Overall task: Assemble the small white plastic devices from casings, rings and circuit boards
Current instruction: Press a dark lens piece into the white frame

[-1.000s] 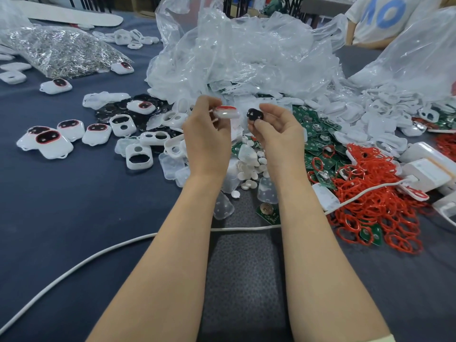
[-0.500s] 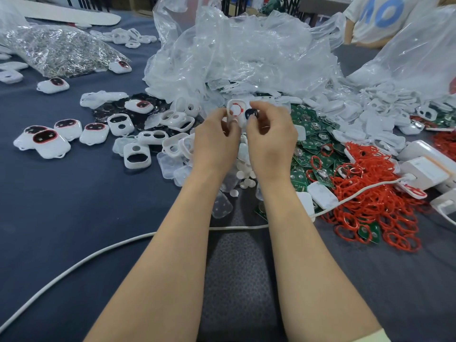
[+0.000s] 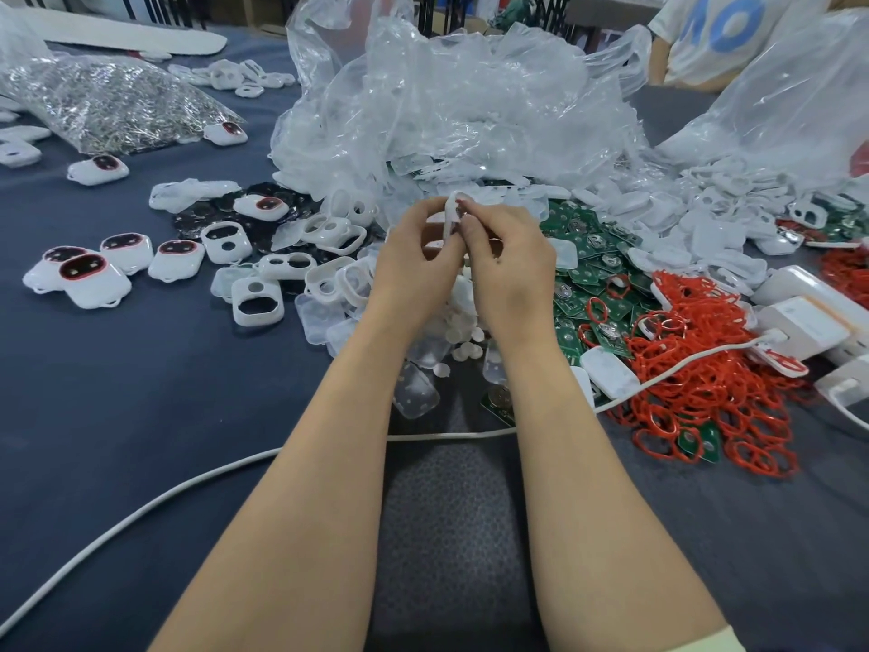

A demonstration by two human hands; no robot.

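Change: apart 1 s ago, now together mid-table.
L hand (image 3: 414, 256): pinches casing (image 3: 452, 210).
R hand (image 3: 510, 263): pinches it too; black insert hidden, prob. seated.

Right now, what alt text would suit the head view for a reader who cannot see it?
The left hand and right hand pinch a small white casing between them above a dark blue table. Finished devices lie at left, green circuit boards and red rings at right, crumpled clear bags behind.
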